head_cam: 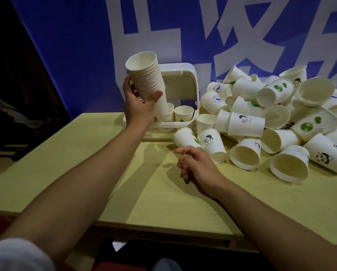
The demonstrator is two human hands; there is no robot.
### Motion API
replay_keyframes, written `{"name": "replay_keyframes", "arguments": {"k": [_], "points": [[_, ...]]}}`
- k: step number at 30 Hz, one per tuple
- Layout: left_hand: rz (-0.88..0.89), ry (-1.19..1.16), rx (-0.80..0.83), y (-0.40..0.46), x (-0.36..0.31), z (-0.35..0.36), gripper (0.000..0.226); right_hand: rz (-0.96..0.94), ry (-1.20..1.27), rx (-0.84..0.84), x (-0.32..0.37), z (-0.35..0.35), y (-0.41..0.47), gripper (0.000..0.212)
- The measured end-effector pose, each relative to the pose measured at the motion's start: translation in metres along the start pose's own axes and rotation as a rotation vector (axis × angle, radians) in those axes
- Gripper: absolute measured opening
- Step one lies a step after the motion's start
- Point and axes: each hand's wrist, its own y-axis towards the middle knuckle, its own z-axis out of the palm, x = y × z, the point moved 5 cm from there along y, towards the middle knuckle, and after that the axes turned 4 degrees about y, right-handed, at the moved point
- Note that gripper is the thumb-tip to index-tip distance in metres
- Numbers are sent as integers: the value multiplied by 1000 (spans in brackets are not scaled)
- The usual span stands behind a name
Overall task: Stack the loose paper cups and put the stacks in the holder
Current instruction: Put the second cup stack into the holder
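The stack of paper cups [146, 79], held tilted above the white holder [191, 79], looks light and crushable, best taken low around its nested walls, as the left hand [139, 106] wraps it. The right hand [195, 163] hangs loosely curled and holding nothing over the worktop [85, 163], near the loose cups [271, 122].

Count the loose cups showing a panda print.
1: a panda cup lies on its side at the pile's right front edge, showing two panda prints. Others may be hidden in the pile.
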Motion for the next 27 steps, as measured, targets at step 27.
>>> {"name": "replay_keyframes", "arguments": {"k": [27], "points": [[-212,706,205,23,47,61,83,47,32,81,0,-3,6,18]]}}
